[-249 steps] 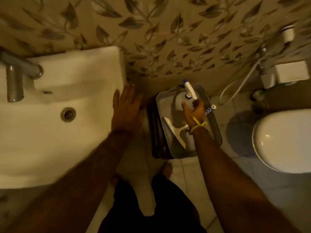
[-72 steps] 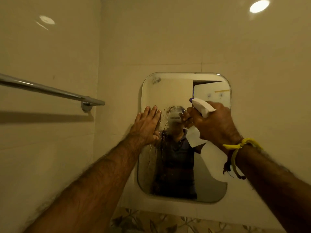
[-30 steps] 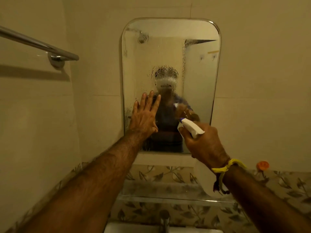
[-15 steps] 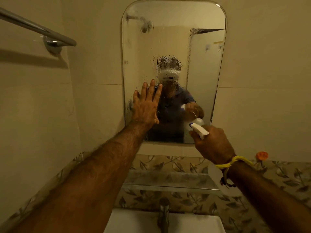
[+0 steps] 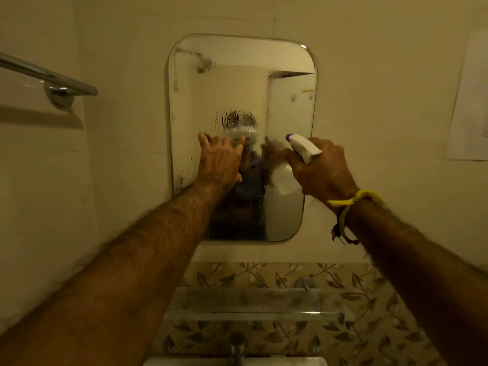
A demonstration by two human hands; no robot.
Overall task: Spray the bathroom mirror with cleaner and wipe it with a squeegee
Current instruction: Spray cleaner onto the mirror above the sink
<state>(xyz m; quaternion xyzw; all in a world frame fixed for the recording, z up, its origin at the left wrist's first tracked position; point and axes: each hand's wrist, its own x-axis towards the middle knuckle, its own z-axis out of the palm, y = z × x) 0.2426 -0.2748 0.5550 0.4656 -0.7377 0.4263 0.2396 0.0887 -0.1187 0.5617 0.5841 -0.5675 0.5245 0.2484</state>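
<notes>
Two bare forearms reach up at the rounded-corner rectangular wall mirror (image 5: 237, 83), which hangs on pale cream tiles above a leaf-patterned tile band (image 5: 330, 281). Left hand (image 5: 220, 161) lies flat on the glass at the mirror's lower left, its grip spread, fingers straight and fanned, palm against the surface, holding nothing. Right hand (image 5: 323, 170) sits just off the mirror's right half, its grip curled tight round the neck of the white plastic spray bottle with a blue nozzle tip (image 5: 302, 149); the nozzle points up and left toward the glass, and the bottle's pale body shows below the fist, in front of the mirror's lower right. Whether a finger presses the trigger, I cannot tell. Wet streaks and droplets (image 5: 233, 121) run down the middle of the glass just above the left fingertips, and more smearing marks the mirror's left edge. A yellow cord wristband (image 5: 355, 198) with dark threads loops the right wrist. Up on the left wall, a chrome towel bar (image 5: 52, 77) juts out from its round mount. Below the mirror, a frosted glass shelf (image 5: 250, 303) spans the patterned tiles, and under it the top of a metal tap (image 5: 237, 344) rises over the rim of a white washbasin (image 5: 290, 361). A pale sheet of paper (image 5: 470, 101) hangs on the far right wall.
</notes>
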